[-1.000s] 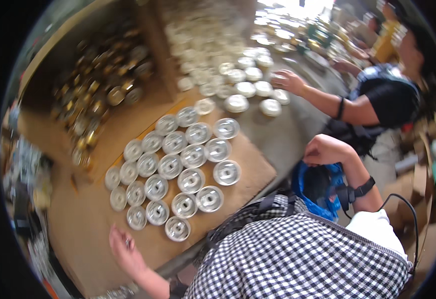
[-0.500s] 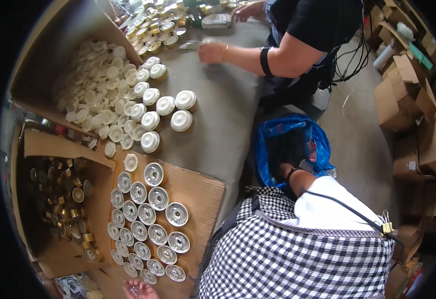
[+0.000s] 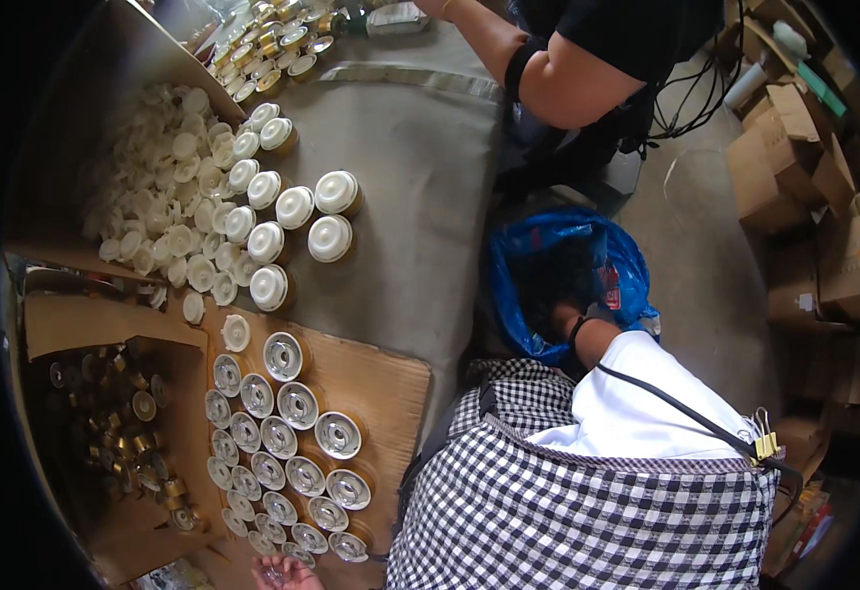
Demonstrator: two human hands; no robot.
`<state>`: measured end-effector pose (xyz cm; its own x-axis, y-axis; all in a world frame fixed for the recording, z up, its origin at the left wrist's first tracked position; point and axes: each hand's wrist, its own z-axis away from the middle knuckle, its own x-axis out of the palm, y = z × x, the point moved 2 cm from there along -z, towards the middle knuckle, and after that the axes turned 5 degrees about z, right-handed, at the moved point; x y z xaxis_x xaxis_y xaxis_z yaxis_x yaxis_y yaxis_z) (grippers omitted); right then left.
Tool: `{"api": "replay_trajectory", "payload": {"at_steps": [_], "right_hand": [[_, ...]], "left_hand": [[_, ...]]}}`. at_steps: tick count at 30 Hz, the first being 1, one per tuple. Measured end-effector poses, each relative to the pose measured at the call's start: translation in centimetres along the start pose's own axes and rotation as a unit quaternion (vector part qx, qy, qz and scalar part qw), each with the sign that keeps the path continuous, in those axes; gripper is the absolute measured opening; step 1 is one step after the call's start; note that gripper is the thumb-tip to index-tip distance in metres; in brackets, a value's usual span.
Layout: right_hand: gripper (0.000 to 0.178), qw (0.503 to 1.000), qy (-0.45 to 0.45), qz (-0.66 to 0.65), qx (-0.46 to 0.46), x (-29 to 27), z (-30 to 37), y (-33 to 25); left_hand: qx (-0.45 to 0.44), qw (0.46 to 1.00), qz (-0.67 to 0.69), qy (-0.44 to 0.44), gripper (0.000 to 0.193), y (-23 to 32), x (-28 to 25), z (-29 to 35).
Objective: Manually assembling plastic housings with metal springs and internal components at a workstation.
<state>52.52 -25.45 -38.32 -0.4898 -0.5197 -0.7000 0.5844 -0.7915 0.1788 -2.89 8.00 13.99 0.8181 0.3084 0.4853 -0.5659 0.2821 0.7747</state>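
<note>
Now the right hand [image 3: 565,317] is sunk to the wrist in a blue plastic bag [image 3: 510,258] right of the frame's centre, much as half a second ago, whereas a second ago it was bent above the bag's rim; its fingers are hidden among the dark contents, so whether they grip anything cannot be told. At the lower edge, left of centre, the left hand [image 3: 292,574] is cupped with its fingers curled and seems to have something small and clear in it, as in the last frame, though the frame's edge cuts it off and how tightly it closes cannot be told. Just above it, in the lower left, gold jars with white rims and shiny tops [image 3: 338,434] stand close together in rows on a cardboard sheet [image 3: 395,388], their arrangement unchanged, with a loose white lid [image 3: 236,332] near their upper end. Higher up, the white-capped jars [image 3: 295,208] keep their places on the grey table [image 3: 410,216], beside a box heaped with white lids [image 3: 179,187]. Gold pieces [image 3: 120,433] lie in another box at the lower left. The clearest change is at the top: the co-worker's arm [image 3: 572,84], which reached out over the table half a second ago, is now drawn up, its hand cut by the upper edge.
</note>
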Motion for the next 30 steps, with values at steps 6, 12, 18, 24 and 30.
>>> {"api": "replay_trajectory", "payload": {"at_steps": [6, 12, 18, 24, 30], "right_hand": [[0.043, 0.979, -0.016, -0.195, 0.057, -9.9, 6.7, 0.7], [0.043, 0.993, 0.115, 0.020, -0.009, -3.6, 0.5, 3.8], [0.042, 0.934, 0.250, 0.246, -0.068, 1.1, -3.4, 5.3], [0.047, 0.943, 0.083, -0.317, 0.050, -14.9, 6.9, 0.9], [0.047, 0.898, -0.220, -0.286, -0.250, -30.7, 16.1, 2.2]], "left_hand": [[-0.005, 1.000, -0.008, -0.011, 0.023, -0.6, 0.9, -0.4], [-0.008, 1.000, -0.010, -0.015, 0.023, -0.2, 1.5, 0.1], [-0.021, 1.000, 0.007, -0.017, 0.023, -0.2, 2.1, 0.8], [0.009, 1.000, -0.022, 0.004, 0.021, -1.4, 4.1, 1.1], [-0.053, 0.989, 0.069, -0.116, 0.027, -0.6, 2.0, -0.7]]}}
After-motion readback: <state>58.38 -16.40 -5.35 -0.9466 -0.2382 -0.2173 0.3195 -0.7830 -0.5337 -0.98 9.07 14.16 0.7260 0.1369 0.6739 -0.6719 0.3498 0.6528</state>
